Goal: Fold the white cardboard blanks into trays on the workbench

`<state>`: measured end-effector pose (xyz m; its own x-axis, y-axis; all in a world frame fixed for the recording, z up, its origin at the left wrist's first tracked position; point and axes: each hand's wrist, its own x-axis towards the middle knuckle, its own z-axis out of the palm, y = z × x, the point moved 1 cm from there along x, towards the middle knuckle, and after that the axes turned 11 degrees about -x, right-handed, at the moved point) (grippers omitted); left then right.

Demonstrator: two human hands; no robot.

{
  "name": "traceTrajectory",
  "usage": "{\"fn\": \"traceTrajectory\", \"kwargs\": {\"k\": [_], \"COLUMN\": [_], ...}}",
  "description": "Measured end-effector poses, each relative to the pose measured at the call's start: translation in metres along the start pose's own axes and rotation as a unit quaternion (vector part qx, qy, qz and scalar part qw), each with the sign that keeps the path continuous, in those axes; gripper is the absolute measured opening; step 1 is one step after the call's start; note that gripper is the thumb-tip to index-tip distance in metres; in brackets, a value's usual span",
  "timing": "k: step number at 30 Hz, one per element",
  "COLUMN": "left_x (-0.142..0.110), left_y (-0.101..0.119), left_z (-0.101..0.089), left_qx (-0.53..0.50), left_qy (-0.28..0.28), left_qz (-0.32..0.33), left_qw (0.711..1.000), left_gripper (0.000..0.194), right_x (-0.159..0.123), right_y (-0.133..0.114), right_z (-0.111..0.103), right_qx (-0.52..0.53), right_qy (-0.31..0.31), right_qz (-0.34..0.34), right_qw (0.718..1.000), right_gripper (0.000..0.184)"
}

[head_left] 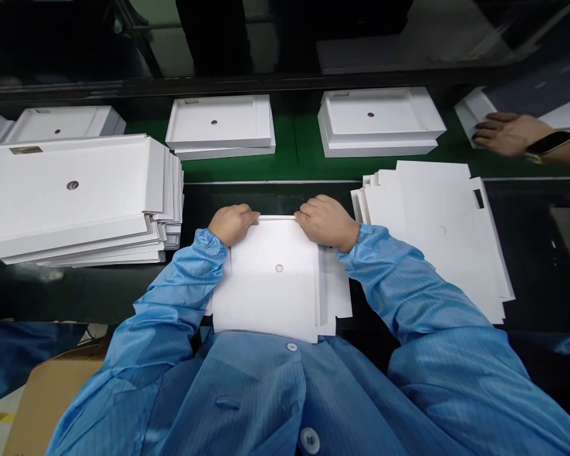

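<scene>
A white cardboard blank (270,291) with a small round hole lies in front of my body, its near edge against my blue coat. My left hand (232,224) is closed on its far left corner. At the far right corner, my right hand (327,221) pinches the same far edge, which stands folded up between the two hands. Side flaps of the blank show out flat at the right, beneath my right forearm. Fingertips of both hands are partly hidden behind the folded edge.
Folded white trays (76,190) are piled at the left. Flat white blanks (432,234) are stacked at the right. Along the green belt (294,168) stand more white trays (218,123) in small stacks. Another person's hand (508,133) touches a box at the far right.
</scene>
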<state>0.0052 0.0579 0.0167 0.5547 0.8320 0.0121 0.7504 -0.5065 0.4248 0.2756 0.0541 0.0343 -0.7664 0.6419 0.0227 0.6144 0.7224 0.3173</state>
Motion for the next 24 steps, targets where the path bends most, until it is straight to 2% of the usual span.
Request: {"fn": "traceTrajectory", "kwargs": {"k": [4, 10, 17, 24], "left_x": [-0.002, -0.005, -0.005, -0.002], "left_y": [0.007, 0.014, 0.01, 0.006], "left_z": [0.001, 0.002, 0.013, 0.017], "left_qx": [0.036, 0.037, 0.026, 0.003], "left_qy": [0.01, 0.056, 0.115, 0.107], "left_qz": [0.016, -0.009, -0.003, 0.012], "left_qw": [0.999, 0.998, 0.993, 0.994], "left_gripper": [0.036, 0.036, 0.029, 0.029], "right_x": [-0.001, -0.001, -0.002, -0.001], "right_y": [0.0, -0.001, -0.002, -0.001], "right_z": [0.0, 0.0, 0.007, 0.01], "right_qx": [-0.012, 0.005, -0.018, 0.028], "right_qy": [-0.002, 0.016, 0.057, 0.037], "right_qz": [-0.002, 0.003, -0.002, 0.008], "right_qw": [1.0, 1.0, 0.998, 0.999], "right_gripper": [0.04, 0.037, 0.035, 0.035]}}
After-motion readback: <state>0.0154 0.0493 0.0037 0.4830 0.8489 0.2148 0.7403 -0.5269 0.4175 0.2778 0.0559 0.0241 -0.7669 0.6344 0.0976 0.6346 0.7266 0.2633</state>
